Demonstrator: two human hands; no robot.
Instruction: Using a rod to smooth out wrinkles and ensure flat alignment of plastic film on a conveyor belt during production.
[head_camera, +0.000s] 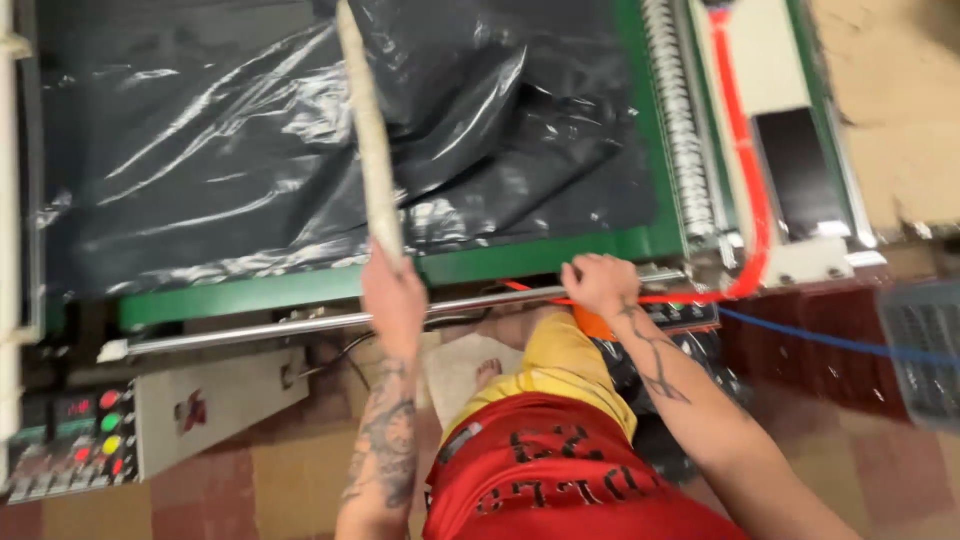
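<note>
The pale stick (368, 130) is rising from the left hand (393, 292), which is wrapping its fingers fully around the stick's lower end; the rod is slanting up and slightly to the left across the black plastic sheet (250, 140) and is running out of view at the top edge. That crinkled, glossy sheet is lying spread over the green machine bed (560, 250), covering nearly all of it and leaving only a green strip showing along the near edge and the right side. The right hand (598, 283) is resting on the silver rail (300, 322) that is running along the front of the bed, with its fingers curling down over the rail beside a thin orange-red line; whether it is gripping anything there I cannot tell. A thick orange-red hose (750, 180) is curving along the right side of the machine, next to a long metal coil spring (680, 120). At the lower left, a control panel (75, 440) is showing red, green and yellow round buttons. A blue cable (830, 342) is stretching away to the right toward a grey plastic crate (925, 350). The person is wearing a red garment and yellow shorts, and both forearms are reaching forward over the tiled floor (250, 490).
</note>
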